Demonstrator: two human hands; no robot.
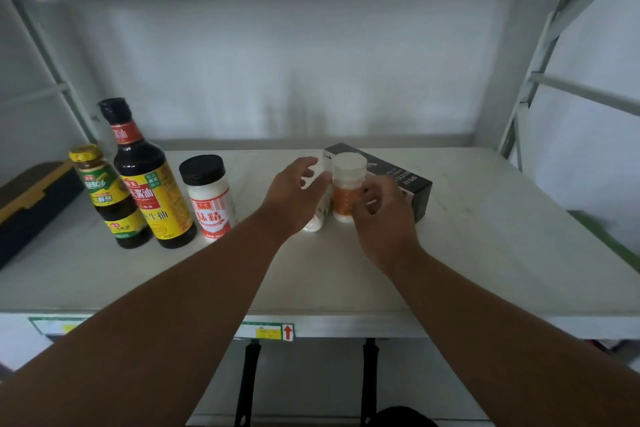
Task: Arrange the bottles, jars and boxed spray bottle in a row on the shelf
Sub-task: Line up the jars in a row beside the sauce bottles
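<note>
The shelf [485, 246] carries three upright containers in a row at its left: a small bottle [110, 198] with a gold cap and green-yellow label, a tall soy bottle [149, 180] with a black cap just beside it, and a black-lidded jar [207, 196] with a red-white label to the right of that. A gap separates this row from the group at centre. There, an orange jar [346, 189] with a white lid stands upright, and a clear jar [317, 218] stands just to its left, largely hidden behind the left hand [294, 194]. The left hand is open, fingers spread and slightly bent toward the clear jar; whether they touch it cannot be determined. The right hand [384, 215] is at the right side of the orange jar, fingers curled toward its label; whether it has contact or a firm hold cannot be determined. A black box [405, 180] with white lettering lies on its side directly behind and right of the two jars, set at an angle to the shelf edge. A black-and-yellow case [31, 198] rests at the far left end. A label strip [270, 331] with a red arrow is fixed to the shelf's front edge.
</note>
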